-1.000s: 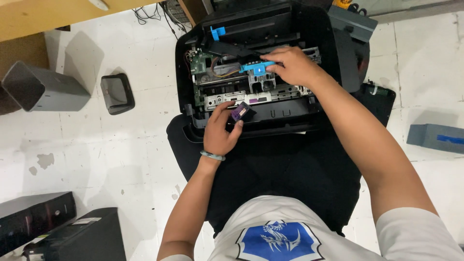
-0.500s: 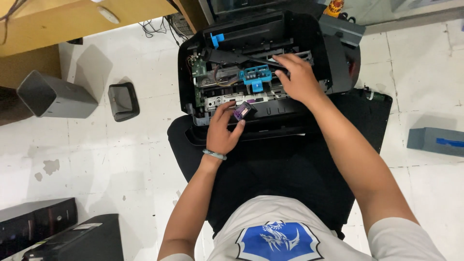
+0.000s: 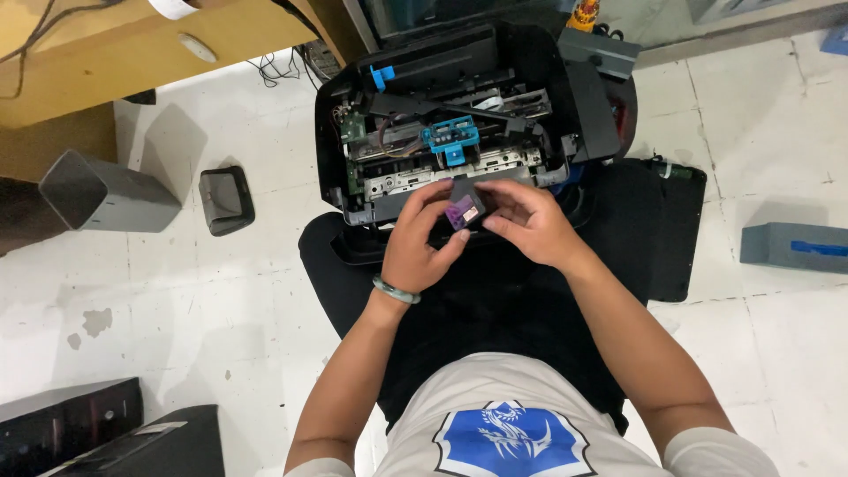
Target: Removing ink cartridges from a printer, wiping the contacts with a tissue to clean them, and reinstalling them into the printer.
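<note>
While pinching a small black-and-purple ink cartridge (image 3: 463,210) between left hand (image 3: 422,249) and right hand (image 3: 527,223) over the opened printer (image 3: 459,115), risking a slip into exposed parts from shallow fingertip hold.

A small purple label (image 3: 458,213) faces up on the dark cartridge (image 3: 465,202) that I hold between both hands. At the top right edge, beyond the open printer (image 3: 459,115), stands a yellow and red sticker (image 3: 584,13), partly cut off.

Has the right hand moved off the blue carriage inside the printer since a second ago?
Yes. The right hand has come back toward the person, off the blue carriage, and now joins the left hand on the small cartridge at the printer front edge.
</note>
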